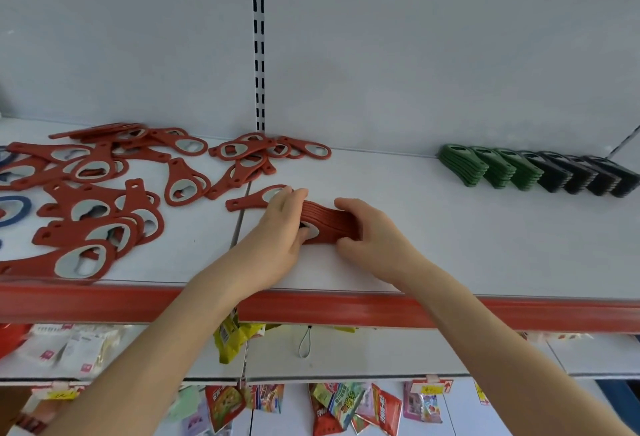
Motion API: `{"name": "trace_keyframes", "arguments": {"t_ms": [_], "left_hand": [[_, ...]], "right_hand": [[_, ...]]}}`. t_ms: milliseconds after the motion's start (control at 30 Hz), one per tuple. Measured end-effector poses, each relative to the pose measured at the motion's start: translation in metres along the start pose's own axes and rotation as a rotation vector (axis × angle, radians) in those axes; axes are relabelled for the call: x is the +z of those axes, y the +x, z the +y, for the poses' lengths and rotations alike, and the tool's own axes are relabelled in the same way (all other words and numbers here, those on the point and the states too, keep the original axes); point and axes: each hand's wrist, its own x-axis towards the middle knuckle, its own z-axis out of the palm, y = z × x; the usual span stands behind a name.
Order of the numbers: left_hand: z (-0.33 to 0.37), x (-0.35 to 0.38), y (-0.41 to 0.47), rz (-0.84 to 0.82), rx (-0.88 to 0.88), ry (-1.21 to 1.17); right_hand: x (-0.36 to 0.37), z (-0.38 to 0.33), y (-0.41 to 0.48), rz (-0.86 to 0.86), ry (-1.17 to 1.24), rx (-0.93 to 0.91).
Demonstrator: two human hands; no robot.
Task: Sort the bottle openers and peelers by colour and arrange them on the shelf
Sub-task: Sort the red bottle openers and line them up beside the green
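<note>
Squaring a stack (329, 224) of red openers on the shelf (450, 255), near its front and about midway along. Left hand (282, 224) wrapped round the wide end, fingers (294, 196) curled over the top. Right hand (367, 231) pinching the narrow end between thumb and fingers. Both clamped on the stack, nothing spread free.

To do it well: press inward evenly from both ends, to stop any opener sliding out past its fellows. Tap the lower edges down on the shelf to level them, then check the grey ovals for alignment (only the nearest face visible, so hard to judge from here). Loosen the grip a touch while tapping, to let crooked ones settle.

Next, most likely, more reds to add: one loose opener (256, 198) just behind the left hand, and a big pile (97, 200) well to the left, with a few blue ones (14, 205) at the far left edge. Better to gather in small lots than to overfill the hands.

For placing, copy the green stacks (491, 167) and black stacks (581, 176) at the right rear, well apart from the hands: leaning rows, touching side by side. Let go with both hands together, to avoid fanning the stack out.
</note>
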Motion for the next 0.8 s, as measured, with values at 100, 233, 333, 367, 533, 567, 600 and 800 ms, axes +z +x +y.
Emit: {"name": "trace_keyframes", "arguments": {"t_ms": [100,233,333,367,533,567,600,800], "left_hand": [[0.002,0.000,0.000,0.020,-0.008,0.002],[0.004,0.002,-0.001,0.072,-0.003,0.029],[0.002,0.002,0.000,0.042,-0.016,0.116],[0.001,0.001,0.000,0.042,-0.014,0.161],[-0.007,-0.001,0.000,0.077,0.050,0.276],[-0.009,-0.003,0.001,0.069,0.063,0.270],[-0.010,-0.006,0.002,0.047,0.072,0.250],[-0.011,-0.049,-0.002,-0.031,0.116,-0.103]], "right_hand": [[-0.001,-0.001,0.000,0.019,0.041,0.018],[-0.001,0.001,-0.001,0.041,0.032,-0.015],[-0.003,0.003,-0.001,-0.017,-0.086,-0.037],[-0.006,0.004,-0.001,-0.037,-0.124,-0.046],[-0.018,0.002,0.000,-0.087,-0.121,-0.077],[-0.019,0.002,0.000,-0.080,-0.120,-0.083],[-0.020,0.001,0.000,-0.078,-0.118,-0.086],[-0.029,-0.022,-0.014,-0.099,0.238,0.011]]}}
